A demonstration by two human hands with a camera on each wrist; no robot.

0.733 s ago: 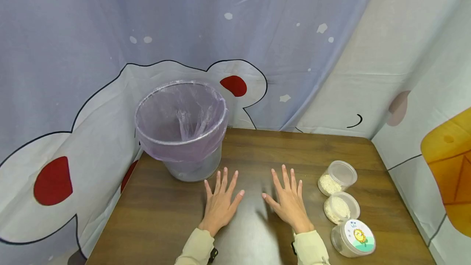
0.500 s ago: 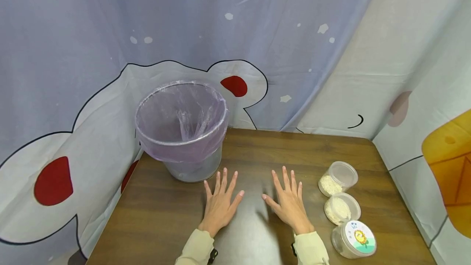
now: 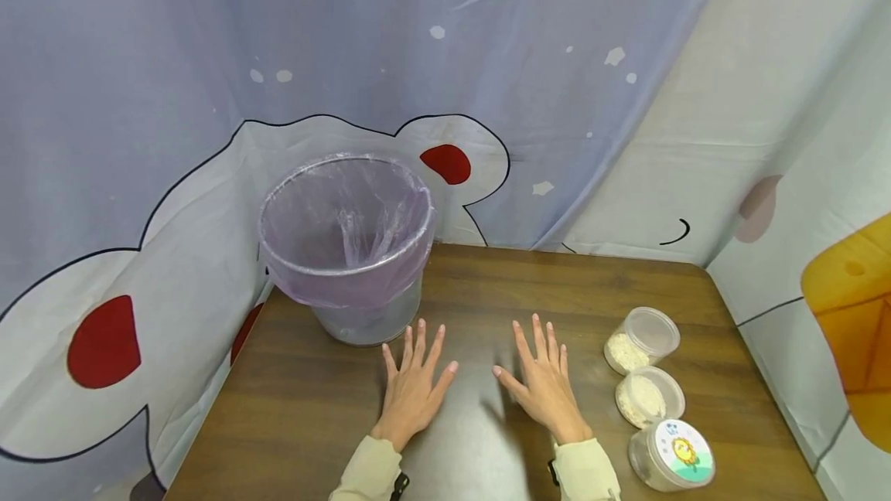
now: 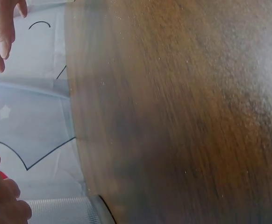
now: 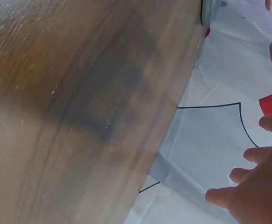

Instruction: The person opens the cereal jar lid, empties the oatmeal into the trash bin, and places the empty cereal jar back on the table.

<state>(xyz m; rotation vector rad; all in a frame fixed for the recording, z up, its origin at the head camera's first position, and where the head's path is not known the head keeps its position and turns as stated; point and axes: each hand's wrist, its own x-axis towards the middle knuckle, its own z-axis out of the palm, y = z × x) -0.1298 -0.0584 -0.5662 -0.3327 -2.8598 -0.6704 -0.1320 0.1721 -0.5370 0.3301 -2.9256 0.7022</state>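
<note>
My left hand (image 3: 411, 393) is held over the table with its fingers straight and spread, holding nothing. Just beyond it stands a metal mesh bin (image 3: 369, 323), lined with a thin purple plastic bag (image 3: 327, 284) folded over the rim. Spread in the same way, my right hand (image 3: 546, 389) is also bare; a shadow lies below it. To its right is a group of clear plastic jars: one tilted jar (image 3: 643, 335) with pale grains, a second jar (image 3: 647, 397) with similar grains, and a third jar (image 3: 671, 454) with a printed sunflower lid.
The brown wooden table (image 3: 480, 292) ends at a printed curtain (image 3: 390, 37) behind and a white cloth (image 3: 800, 269) on the right. The bin stands at the table's back left corner. In the left wrist view the bin's base (image 4: 96, 210) shows low down.
Both hands stay spread and almost still. The head view shifts slightly, so bin and jars appear a few pixels to the right and lower.
</note>
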